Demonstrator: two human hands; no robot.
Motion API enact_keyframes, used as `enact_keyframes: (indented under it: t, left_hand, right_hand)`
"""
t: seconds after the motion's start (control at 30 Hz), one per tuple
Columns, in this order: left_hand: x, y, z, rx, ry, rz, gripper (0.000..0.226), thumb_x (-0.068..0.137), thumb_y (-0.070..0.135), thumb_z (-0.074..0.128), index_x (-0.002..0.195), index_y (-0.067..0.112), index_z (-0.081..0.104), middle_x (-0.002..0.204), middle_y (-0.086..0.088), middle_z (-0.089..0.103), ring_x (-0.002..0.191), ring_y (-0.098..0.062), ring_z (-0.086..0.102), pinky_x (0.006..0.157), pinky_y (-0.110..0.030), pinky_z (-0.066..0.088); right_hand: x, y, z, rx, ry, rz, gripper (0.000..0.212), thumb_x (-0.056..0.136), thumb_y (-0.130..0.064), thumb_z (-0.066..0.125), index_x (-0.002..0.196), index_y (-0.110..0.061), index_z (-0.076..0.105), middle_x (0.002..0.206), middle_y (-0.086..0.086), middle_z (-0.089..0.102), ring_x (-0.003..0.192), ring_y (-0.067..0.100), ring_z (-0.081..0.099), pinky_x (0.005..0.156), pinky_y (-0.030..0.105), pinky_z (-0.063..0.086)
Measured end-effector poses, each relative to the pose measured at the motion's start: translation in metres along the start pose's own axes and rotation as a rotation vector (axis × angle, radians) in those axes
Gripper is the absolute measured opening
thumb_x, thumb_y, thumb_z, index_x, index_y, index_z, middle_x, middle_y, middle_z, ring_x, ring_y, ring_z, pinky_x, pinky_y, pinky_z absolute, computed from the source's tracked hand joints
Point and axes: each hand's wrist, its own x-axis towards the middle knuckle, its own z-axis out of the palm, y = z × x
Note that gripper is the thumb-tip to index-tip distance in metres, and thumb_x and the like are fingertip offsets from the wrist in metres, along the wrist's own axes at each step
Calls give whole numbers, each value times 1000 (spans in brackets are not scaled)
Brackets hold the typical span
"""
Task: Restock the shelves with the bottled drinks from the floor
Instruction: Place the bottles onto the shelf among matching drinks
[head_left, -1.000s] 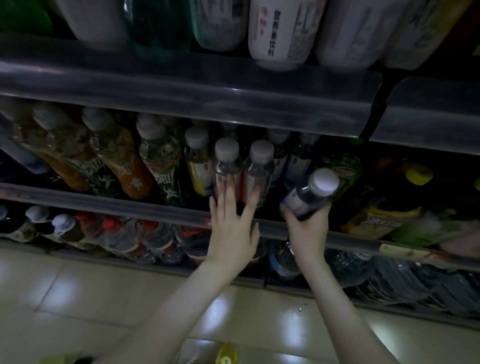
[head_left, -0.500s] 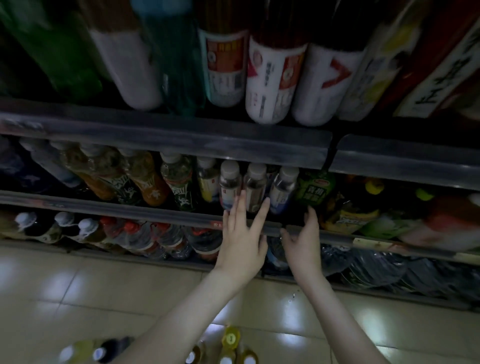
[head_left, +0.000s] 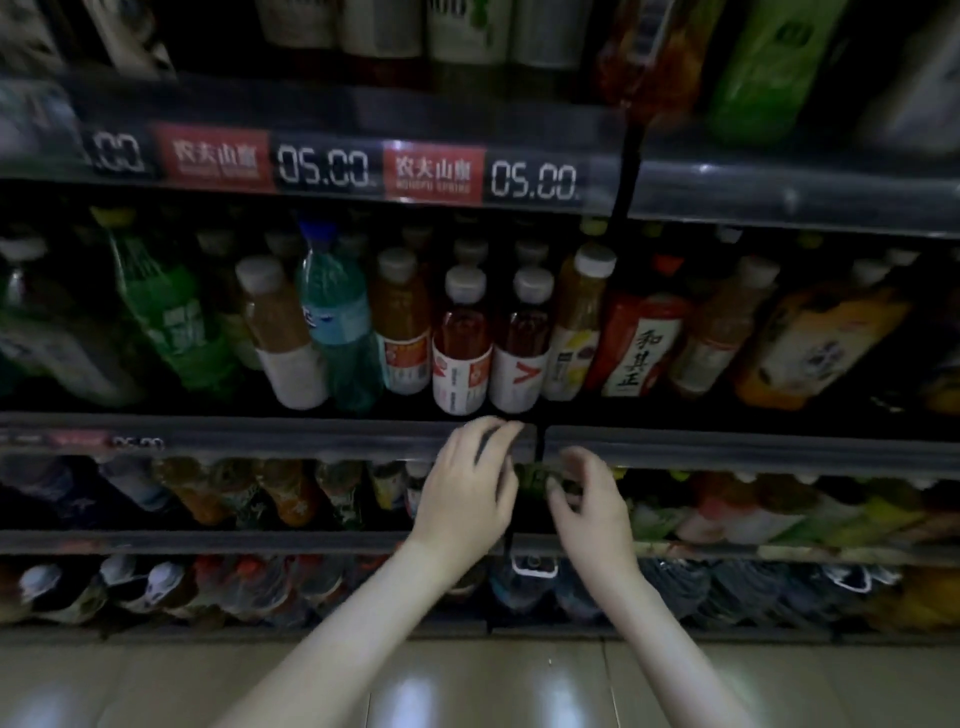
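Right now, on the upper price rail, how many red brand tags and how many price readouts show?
Red brand tags: 2
Readouts reading 05.00: 2
Blurred readout, digits only partly legible: 1
Total: 5

A: Rail text?
B: Upper shelf rail (head_left: 597, 156): two red tags (head_left: 215, 158) "农夫山泉", price displays (head_left: 323, 169) "05.00" beside each.
A: Bottles?
B: Red bottle (head_left: 641, 358) "和其正"; white-labelled bottle (head_left: 522, 371) "V". Rest blurred.
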Motion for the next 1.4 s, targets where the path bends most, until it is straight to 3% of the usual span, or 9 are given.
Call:
enact_keyframes:
  t: [0.2,0.37,0.53,0.73,1.0,1.13,1.23,1.33,1.4]
  left_hand:
    - [-107,-80,78,132,-164,-113,43,85,12,60,127,11,52,111,-11,55,97,-28,59,75,-37,56]
    - [-142,-122,142,174,-202,-268,81,88,11,60,153,25,14,141,-17,37,125,-33,41,95,-39,49]
    - [-131,-137,189,28,-81,-423,80,98,20,47,151,19,-13,156,-15,10,135,-29,34,100,-31,43]
    - [-125,-152,233,168,130,-461,83,80,14,74,141,-10,24,132,-27,38,111,-41,57,80,-35,56]
    - [-118,-151,227,401,284,-325,88,70,15,76,143,1,29,133,-25,36,116,-38,34,91,-54,46]
    - [-97,-161,213,520,303,-243,93,70,25,74,148,14,24,142,-18,41,131,-35,28,105,-53,22]
    - [-93,-164,208,467,300,-264,95,70,32,78,145,8,27,120,-21,57,124,-32,30,103,-54,25]
    - [-93,-162,202,314,296,-347,89,63,34,84,134,2,43,110,-24,52,111,-31,31,92,-56,38]
    - [-100,-161,196,151,309,-349,77,62,28,87,126,3,51,109,-18,47,108,-27,34,95,-42,37]
  right_hand:
    - [-13,104,71,-28,-134,175,50,96,-18,57,142,-13,38,137,4,48,126,15,46,100,25,41]
    - [20,157,144,65,-87,129,67,92,-23,63,147,-12,27,144,4,40,134,17,38,103,22,33]
    - [64,178,202,128,65,50,71,79,-32,77,133,-8,37,119,10,55,110,27,56,88,39,51]
    - [83,206,215,121,155,-5,59,79,-31,76,118,-4,41,107,15,59,95,30,61,69,35,51]
    - [85,209,191,28,20,56,67,78,-29,78,124,-3,38,113,13,56,102,29,60,73,30,47]
    - [79,219,193,-19,22,36,54,80,-22,77,118,-2,43,108,15,56,102,30,60,72,28,45]
    - [76,220,191,-18,21,40,50,82,-22,76,118,-2,47,108,14,61,102,29,61,70,24,40]
    - [74,220,188,37,1,50,50,83,-21,74,123,-5,49,113,10,64,105,26,61,70,21,37]
    - [73,219,187,61,-11,47,49,84,-21,73,125,-8,49,116,8,64,107,25,60,72,20,37]
